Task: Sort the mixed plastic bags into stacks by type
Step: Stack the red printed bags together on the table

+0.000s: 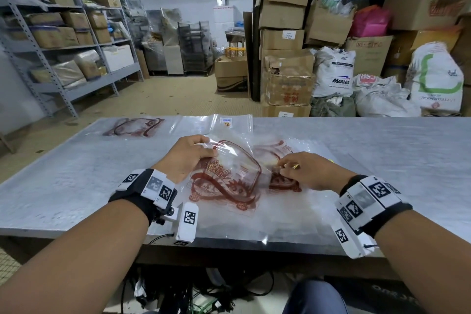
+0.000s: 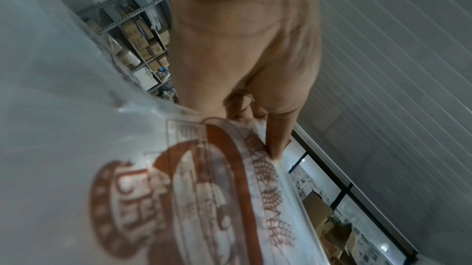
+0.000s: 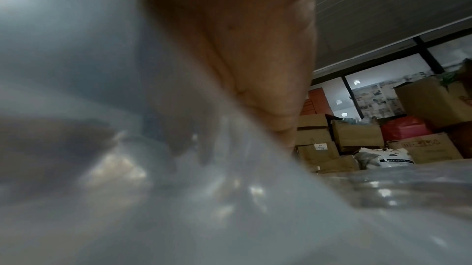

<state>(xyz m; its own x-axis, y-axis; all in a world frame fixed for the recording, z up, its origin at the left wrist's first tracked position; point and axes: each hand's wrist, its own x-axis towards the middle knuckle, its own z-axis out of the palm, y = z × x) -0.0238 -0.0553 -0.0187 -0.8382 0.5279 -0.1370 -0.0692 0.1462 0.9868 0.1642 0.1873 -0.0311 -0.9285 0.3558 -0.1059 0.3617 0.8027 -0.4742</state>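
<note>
A clear plastic bag with a red-brown print (image 1: 229,173) is lifted off the mixed pile (image 1: 280,206) in the middle of the grey table (image 1: 76,186). My left hand (image 1: 193,153) grips its upper left edge; in the left wrist view the fingers (image 2: 275,138) curl over the printed bag (image 2: 204,188). My right hand (image 1: 288,166) pinches plastic at the bag's right side, over another printed bag (image 1: 283,181). In the right wrist view blurred plastic (image 3: 178,188) covers most of the picture and the fingertips are hidden. At the far left lies a stack of printed bags (image 1: 132,126), and beside it a clear bag with a small label (image 1: 224,122).
Metal shelves with boxes (image 1: 63,33) stand at the left. Cardboard boxes (image 1: 285,46) and white sacks (image 1: 334,71) are piled beyond the table's far edge. Bare table surface (image 1: 407,148) stretches to the right. Cables (image 1: 204,296) lie under the near edge.
</note>
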